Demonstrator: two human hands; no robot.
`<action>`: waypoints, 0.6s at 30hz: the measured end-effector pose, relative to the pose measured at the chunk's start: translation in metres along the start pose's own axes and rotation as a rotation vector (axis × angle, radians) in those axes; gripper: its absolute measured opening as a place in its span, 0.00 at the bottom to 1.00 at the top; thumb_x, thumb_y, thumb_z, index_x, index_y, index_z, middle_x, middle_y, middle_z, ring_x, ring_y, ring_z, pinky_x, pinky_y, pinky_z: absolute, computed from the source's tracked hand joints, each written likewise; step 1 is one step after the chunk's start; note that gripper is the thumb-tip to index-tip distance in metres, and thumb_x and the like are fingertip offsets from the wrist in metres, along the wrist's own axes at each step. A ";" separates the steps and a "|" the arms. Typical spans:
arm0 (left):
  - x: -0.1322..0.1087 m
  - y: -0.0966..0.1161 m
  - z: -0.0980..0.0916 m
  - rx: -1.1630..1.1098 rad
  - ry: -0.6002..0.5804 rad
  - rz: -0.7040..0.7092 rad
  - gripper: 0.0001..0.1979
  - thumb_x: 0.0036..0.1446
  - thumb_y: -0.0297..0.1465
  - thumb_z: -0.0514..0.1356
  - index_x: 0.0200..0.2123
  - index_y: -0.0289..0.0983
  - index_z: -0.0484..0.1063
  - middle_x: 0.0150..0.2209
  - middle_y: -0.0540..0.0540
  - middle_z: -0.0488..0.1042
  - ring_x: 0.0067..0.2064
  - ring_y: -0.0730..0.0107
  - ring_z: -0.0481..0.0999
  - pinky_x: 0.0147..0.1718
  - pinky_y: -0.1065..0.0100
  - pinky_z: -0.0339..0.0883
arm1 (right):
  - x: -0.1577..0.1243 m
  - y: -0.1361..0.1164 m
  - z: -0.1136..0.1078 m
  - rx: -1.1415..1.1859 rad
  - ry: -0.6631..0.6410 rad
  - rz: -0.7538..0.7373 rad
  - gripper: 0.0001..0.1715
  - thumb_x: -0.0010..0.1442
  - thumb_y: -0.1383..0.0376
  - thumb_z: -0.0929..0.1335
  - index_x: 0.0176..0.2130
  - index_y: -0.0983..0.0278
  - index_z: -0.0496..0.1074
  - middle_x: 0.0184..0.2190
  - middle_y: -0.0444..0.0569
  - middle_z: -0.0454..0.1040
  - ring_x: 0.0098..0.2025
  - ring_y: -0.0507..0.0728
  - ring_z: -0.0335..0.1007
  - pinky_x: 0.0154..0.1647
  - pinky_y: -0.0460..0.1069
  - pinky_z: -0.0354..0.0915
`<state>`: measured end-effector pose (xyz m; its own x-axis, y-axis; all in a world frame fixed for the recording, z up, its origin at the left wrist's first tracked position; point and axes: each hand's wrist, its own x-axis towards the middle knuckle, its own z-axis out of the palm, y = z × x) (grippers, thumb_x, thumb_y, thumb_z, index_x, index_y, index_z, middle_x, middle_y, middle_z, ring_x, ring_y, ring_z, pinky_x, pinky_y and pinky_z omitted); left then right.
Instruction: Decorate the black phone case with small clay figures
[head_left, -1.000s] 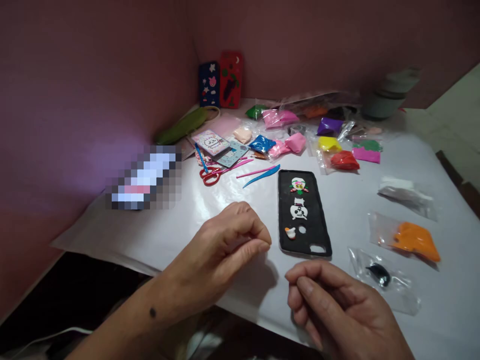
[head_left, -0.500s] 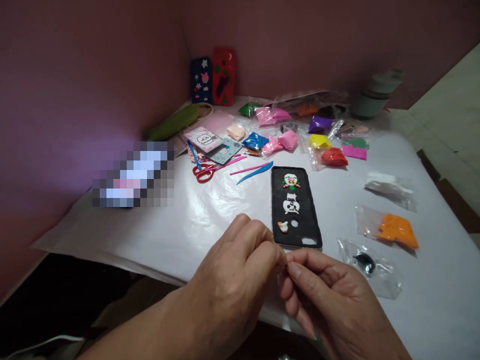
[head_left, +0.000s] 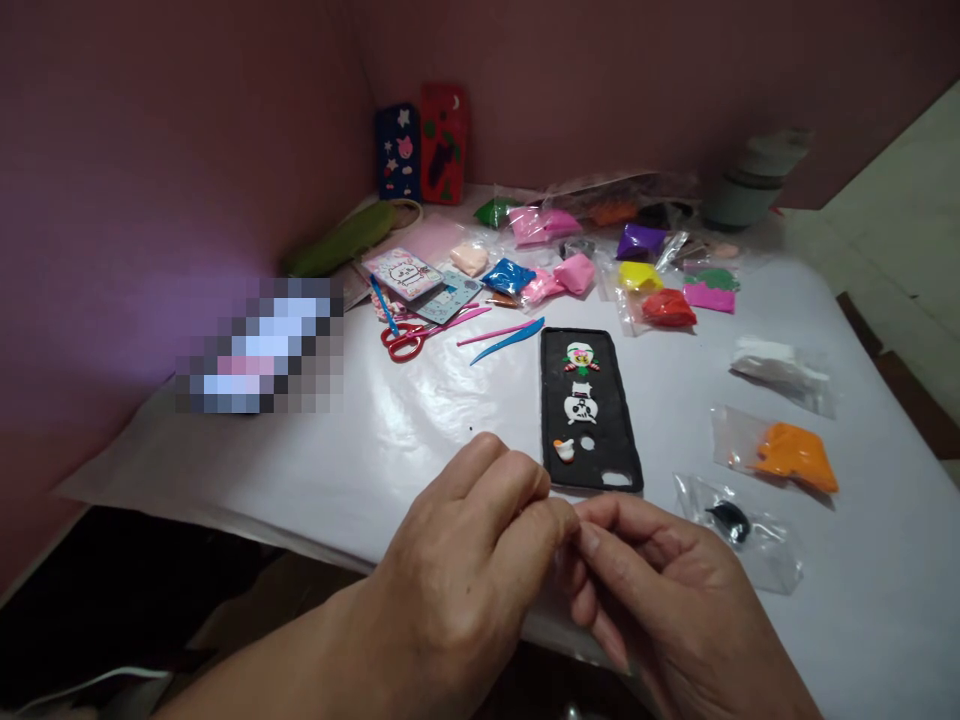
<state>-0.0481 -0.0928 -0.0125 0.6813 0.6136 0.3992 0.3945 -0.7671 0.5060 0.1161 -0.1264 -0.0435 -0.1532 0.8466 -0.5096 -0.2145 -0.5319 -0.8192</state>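
My left hand [head_left: 472, 560] and my right hand [head_left: 667, 600] meet fingertip to fingertip at the near table edge, both pinched closed. What they pinch is hidden between the fingers. Just beyond them lies a black phone case [head_left: 592, 410] with small clay figures stuck on it: a pink-and-green one, a white one and a little orange-white one. A bag with a black clay lump [head_left: 731, 520] lies right of my right hand.
Orange clay bag [head_left: 795, 455] and white clay bag [head_left: 780, 365] lie at the right. Several coloured clay bags [head_left: 645, 290], red scissors [head_left: 405, 340], pink and blue modelling tools [head_left: 510, 338], cards and two decorated phone cases [head_left: 424, 150] stand at the back against the wall.
My hands came together from apart; the left moved right until its fingertips met the right hand's. The view shifted slightly.
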 end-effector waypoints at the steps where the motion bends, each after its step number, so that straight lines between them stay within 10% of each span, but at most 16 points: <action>1: 0.000 0.000 0.000 -0.005 -0.002 -0.005 0.10 0.58 0.19 0.50 0.36 0.30 0.71 0.32 0.42 0.65 0.34 0.63 0.57 0.31 0.61 0.54 | 0.000 0.000 0.000 0.006 0.005 0.002 0.15 0.57 0.57 0.70 0.24 0.64 0.69 0.18 0.41 0.68 0.17 0.46 0.58 0.18 0.43 0.52; 18: -0.007 -0.002 0.005 -0.043 0.054 -0.073 0.08 0.58 0.16 0.54 0.36 0.29 0.72 0.32 0.46 0.63 0.35 0.68 0.59 0.33 0.65 0.56 | 0.000 -0.001 0.002 -0.025 0.043 -0.012 0.15 0.53 0.55 0.72 0.26 0.64 0.74 0.19 0.44 0.71 0.17 0.47 0.59 0.17 0.43 0.53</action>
<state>-0.0499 -0.0966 -0.0200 0.6172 0.6775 0.4002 0.4141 -0.7121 0.5669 0.1146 -0.1253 -0.0420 -0.1092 0.8532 -0.5100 -0.1923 -0.5215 -0.8313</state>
